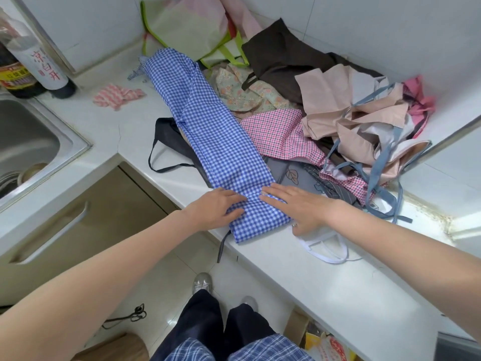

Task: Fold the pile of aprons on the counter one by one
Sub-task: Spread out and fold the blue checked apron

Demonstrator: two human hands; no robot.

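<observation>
From the head view, we should press the near end flat, then bring it over toward 12 o'clock, edges aligned. Our left hand (217,205) and right hand (299,204), fingers relaxed flat, rest on the blue checked apron (221,142), which stretches toward 11 o'clock across the tabletop (109,121).

Bare counter (325,285) near right; apron pile (338,121) crowds back; sink (28,142), bottles (31,63) left.

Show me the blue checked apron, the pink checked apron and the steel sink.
blue checked apron (221,142): head view, middle of the folded strip.
pink checked apron (278,134): head view, flat upper part.
steel sink (26,142): head view, basin wall.
</observation>
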